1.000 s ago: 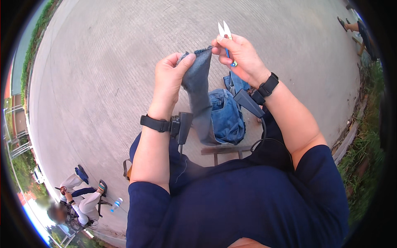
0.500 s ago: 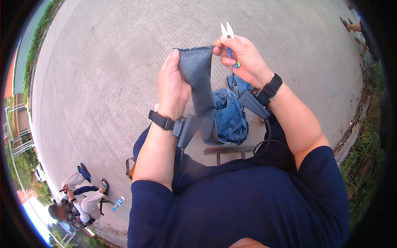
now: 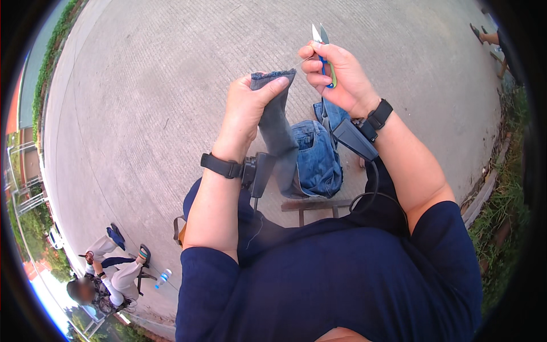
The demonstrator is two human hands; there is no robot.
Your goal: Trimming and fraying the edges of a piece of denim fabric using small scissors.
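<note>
Hands — two: left hand (image 3: pixel 246 111) pinches one grey denim strip (image 3: pixel 277 128); right hand (image 3: pixel 340 77) clasps one thread snips (image 3: pixel 321 43) — blades parted.

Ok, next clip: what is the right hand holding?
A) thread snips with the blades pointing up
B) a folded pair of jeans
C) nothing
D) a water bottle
A: the right hand grips small snips, blades up and away from the grey cloth that the left hand pinches at its top edge.
</note>
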